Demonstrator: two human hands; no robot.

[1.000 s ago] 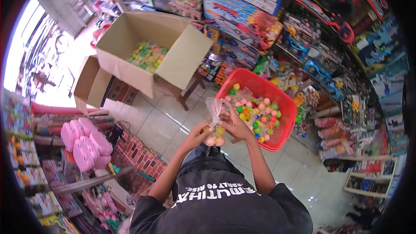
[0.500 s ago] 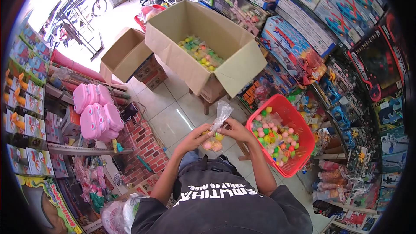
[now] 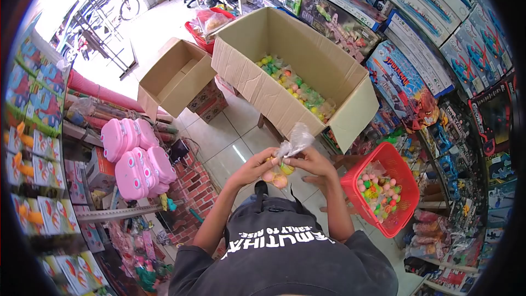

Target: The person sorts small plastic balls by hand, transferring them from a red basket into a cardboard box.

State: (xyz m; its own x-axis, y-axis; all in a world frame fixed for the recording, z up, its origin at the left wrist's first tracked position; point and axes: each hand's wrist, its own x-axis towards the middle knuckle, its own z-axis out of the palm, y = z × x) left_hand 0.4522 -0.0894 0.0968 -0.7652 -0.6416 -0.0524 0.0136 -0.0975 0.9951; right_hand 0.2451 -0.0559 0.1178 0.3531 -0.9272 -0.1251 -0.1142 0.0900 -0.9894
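Note:
A small clear plastic bag (image 3: 298, 140) of colored balls hangs between my hands in front of my body. Its loose top sticks up and leans to the right, while yellow and pinkish-orange balls bulge below. My left hand (image 3: 255, 168) pinches the bag's neck from the left. From the other side, the fingers of my right hand (image 3: 316, 165) are closed on the same neck; whether there is a knot cannot be made out. Past my right hand stands a red plastic basket (image 3: 406, 208) with loose pink, green, yellow and orange balls inside.
Ahead is a large open cardboard box (image 3: 246, 85) with bagged balls at its bottom. A smaller open carton (image 3: 164, 90) stands to its left. Pink cases (image 3: 145, 172) sit on the left shelf, and boxed toys (image 3: 397, 71) line the right side.
My view has shifted, so the boxes and basket appear farther right. Both hands still grip the bag, and its top now leans further right.

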